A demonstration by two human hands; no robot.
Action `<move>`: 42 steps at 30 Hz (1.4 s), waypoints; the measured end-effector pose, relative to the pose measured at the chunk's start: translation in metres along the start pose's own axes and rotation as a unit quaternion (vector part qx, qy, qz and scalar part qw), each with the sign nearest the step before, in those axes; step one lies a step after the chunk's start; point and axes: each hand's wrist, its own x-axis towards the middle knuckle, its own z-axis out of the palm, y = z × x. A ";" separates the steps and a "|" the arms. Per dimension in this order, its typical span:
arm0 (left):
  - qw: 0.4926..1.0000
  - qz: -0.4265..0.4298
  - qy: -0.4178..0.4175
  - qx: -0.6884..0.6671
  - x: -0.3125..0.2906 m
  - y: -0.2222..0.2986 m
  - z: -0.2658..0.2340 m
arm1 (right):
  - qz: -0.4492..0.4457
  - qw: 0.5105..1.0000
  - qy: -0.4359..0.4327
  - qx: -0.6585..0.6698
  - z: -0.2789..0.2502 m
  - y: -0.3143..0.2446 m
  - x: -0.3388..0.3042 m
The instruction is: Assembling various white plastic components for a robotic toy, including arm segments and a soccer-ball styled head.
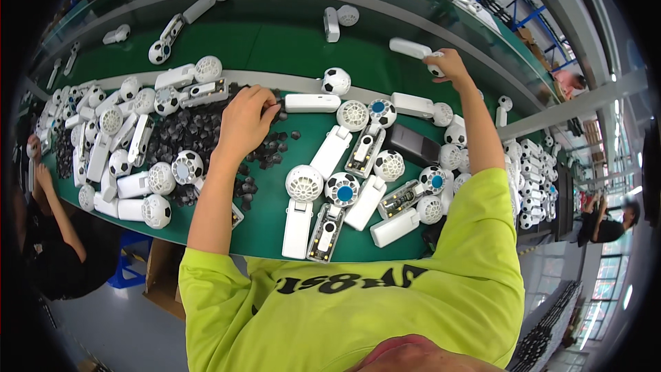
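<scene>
Work looks only partly done to us, judging by what surrounds the pile of black pieces (182,131) on the green table (275,172). To the right of that pile we see a patched ball (336,81) and a blue-centred ball (343,189) with dark patches on it, while a bare lattice ball (304,184) between the pile and the blue-centred one shows only white openwork. We take the bare kind as what is left, and so many loose pieces in the pile suggest to us that plenty remains, though we cannot count it. Beyond the pile and well to its right, at the green belt (275,48), is the white unit (420,53) that the right hand (451,69) has hold of: its grip is closed on the ball head (435,67), and the fingers cover enough that we cannot tell whether its patches are complete. The unit's long axis runs mostly crosswise, its handle (406,47) pointing left, toward the pile's side, and slightly away from the person, with the ball end at the right. Over the pile's right-hand edge, the left hand (251,120) has its fingers curled and partly drawn together; we cannot tell whether that grip pinches a piece.
</scene>
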 end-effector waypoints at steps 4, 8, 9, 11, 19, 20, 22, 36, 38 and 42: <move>0.994 -0.024 0.041 -0.097 0.002 0.004 -0.004 | -0.022 0.847 0.038 0.529 0.032 -0.019 -0.036; 0.957 -0.089 0.023 -0.276 -0.001 0.012 0.000 | -0.068 0.751 -0.084 0.651 0.064 -0.065 -0.105; 0.931 -0.114 0.016 -0.348 0.000 0.016 0.002 | -0.102 0.750 -0.068 0.650 0.074 -0.071 -0.112; 0.908 -0.099 0.030 -0.407 0.000 0.041 0.006 | -0.133 0.747 -0.055 0.649 0.096 -0.091 -0.128; 0.710 -0.117 0.100 -0.687 0.003 0.151 0.012 | -0.288 0.723 0.145 0.611 0.147 -0.151 -0.202; 0.708 -0.117 0.102 -0.689 0.001 0.153 0.010 | -0.345 0.718 0.173 0.579 0.149 -0.152 -0.206; 0.691 -0.112 0.105 -0.706 -0.003 0.156 0.006 | -0.453 0.696 0.225 0.509 0.153 -0.152 -0.212; 0.555 -0.175 -0.051 -0.812 -0.025 0.141 -0.001 | -0.474 0.746 0.086 0.459 0.153 -0.128 -0.250; 0.514 -0.228 -0.046 -0.826 -0.023 0.144 -0.015 | -0.320 0.832 0.047 0.452 0.151 -0.134 -0.256; 0.492 -0.259 -0.031 -0.831 -0.027 0.134 -0.022 | -0.428 0.771 -0.119 0.457 0.148 -0.121 -0.253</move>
